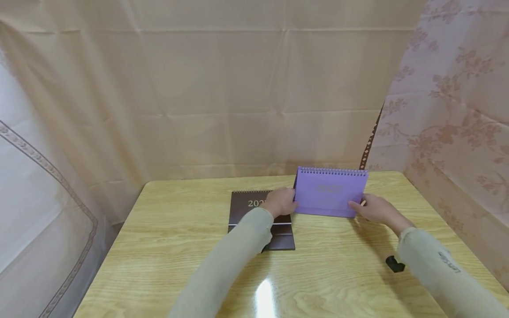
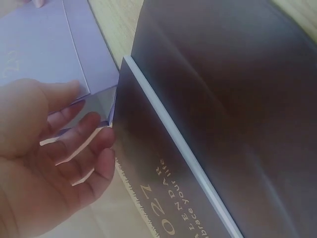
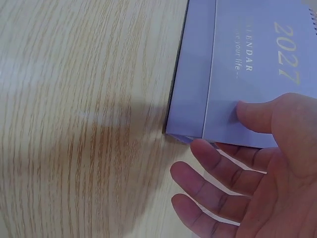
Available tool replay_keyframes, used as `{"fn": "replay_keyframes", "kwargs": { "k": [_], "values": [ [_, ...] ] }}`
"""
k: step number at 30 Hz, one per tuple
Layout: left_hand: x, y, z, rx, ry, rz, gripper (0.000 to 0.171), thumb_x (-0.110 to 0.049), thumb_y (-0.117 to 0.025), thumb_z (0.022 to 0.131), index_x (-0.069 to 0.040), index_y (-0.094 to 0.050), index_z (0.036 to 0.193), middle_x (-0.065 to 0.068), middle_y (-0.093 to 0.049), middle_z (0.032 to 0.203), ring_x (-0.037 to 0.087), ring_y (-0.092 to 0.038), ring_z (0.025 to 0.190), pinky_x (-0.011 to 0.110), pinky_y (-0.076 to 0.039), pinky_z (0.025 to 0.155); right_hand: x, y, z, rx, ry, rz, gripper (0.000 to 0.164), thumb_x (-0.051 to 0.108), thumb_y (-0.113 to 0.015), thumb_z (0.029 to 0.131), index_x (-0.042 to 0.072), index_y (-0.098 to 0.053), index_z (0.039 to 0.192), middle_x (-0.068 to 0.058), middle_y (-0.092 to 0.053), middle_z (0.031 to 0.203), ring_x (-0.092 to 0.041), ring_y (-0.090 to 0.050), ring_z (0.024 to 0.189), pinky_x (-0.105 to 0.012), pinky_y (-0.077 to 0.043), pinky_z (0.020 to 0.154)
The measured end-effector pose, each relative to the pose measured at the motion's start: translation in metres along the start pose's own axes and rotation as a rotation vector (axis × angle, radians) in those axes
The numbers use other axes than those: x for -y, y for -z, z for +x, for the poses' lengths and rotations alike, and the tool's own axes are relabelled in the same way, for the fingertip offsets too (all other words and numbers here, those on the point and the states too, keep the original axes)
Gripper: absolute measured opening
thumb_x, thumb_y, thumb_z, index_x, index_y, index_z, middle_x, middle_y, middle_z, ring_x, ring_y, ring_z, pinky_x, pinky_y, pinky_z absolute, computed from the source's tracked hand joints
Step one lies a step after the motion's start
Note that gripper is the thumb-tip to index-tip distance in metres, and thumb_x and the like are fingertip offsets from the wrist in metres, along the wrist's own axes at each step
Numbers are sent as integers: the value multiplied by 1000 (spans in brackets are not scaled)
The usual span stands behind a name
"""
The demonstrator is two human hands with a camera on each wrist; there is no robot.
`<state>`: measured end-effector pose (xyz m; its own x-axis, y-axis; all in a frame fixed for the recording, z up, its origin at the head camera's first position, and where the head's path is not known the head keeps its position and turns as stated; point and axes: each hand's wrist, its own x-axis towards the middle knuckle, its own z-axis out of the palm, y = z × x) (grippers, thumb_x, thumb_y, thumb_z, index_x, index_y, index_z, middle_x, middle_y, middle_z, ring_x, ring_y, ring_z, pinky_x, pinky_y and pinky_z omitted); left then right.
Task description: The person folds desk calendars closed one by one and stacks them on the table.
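Observation:
A purple desk calendar [image 1: 331,194] with a spiral along its top and gold 2027 lettering stands tilted like a tent on the table. My left hand [image 1: 281,201] pinches its left edge, thumb on the front cover. At the opposite edge my right hand [image 1: 375,207] also pinches it; the thumb lies on the purple cover [image 3: 228,84] and the other fingers spread below and behind. A dark brown desk calendar [image 1: 242,212] lies to the left, partly hidden by my left hand and sleeve. In the left wrist view, my fingertips [image 2: 105,136] come close to the brown calendar [image 2: 143,148].
The light wood table [image 1: 167,247] carries both calendars. A small black object [image 1: 395,264] shows beside my right sleeve. Beige cloth [image 1: 222,97] hangs behind the table, with flowered cloth [image 1: 457,132] on the right and pale cloth [image 1: 36,190] on the left.

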<state>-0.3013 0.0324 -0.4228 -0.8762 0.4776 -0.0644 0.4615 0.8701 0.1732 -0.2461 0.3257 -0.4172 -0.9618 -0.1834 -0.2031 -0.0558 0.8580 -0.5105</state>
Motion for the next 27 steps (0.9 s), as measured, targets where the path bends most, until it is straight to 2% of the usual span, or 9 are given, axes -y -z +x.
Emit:
{"fn": "replay_keyframes", "kwargs": {
  "k": [4,10,13,15,21,23,27],
  "values": [
    [3,0,2,-30,-22,3,22,-33,-61,101,-12,-65,92,2,-71,98,21,-67,91,38,-56,76,1,4,-1,-6,2,14,57,42,-49,107,-13,-55,120,-15,-66,87,-27,-62,75,-37,-49,60],
    [8,8,-1,-46,-103,-34,23,-33,-63,101,-13,-65,90,-1,-68,89,17,-64,84,34,-53,76,5,9,1,-48,14,6,62,42,-48,107,-17,-52,126,-17,-65,90,-28,-62,77,-38,-49,62],
    [13,13,-3,-35,-136,-71,23,-33,-63,101,-12,-66,93,-1,-66,87,14,-60,80,31,-51,75,8,10,3,-106,38,-12,58,40,-48,108,-16,-54,116,-17,-62,87,-26,-57,74,-38,-47,60],
    [18,17,-5,-31,-158,-104,23,-33,-63,102,-11,-66,94,-1,-65,87,13,-58,79,30,-50,74,10,11,5,-151,58,-19,56,39,-48,108,-16,-56,110,-22,-63,90,-30,-58,76,-41,-49,62],
    [31,30,-16,-23,-205,-219,22,-27,-65,101,-8,-64,91,-1,-59,80,13,-53,72,27,-46,69,17,10,7,-255,103,-35,57,40,-49,107,-17,-58,112,-40,-54,114,-40,-54,90,-50,-48,71],
    [35,31,-20,-22,-211,-246,22,-27,-66,101,-8,-65,90,-1,-59,79,13,-52,71,26,-45,68,22,9,6,-284,120,-33,54,39,-51,107,-15,-59,110,-41,-52,116,-39,-50,90,-48,-46,71],
    [44,32,-33,-15,-225,-281,22,-27,-64,102,-7,-65,92,2,-58,82,14,-51,72,27,-44,67,34,5,4,-319,157,4,45,34,-55,106,-11,-61,105,-43,-49,123,-45,-49,99,-56,-45,78]
  ]
}}
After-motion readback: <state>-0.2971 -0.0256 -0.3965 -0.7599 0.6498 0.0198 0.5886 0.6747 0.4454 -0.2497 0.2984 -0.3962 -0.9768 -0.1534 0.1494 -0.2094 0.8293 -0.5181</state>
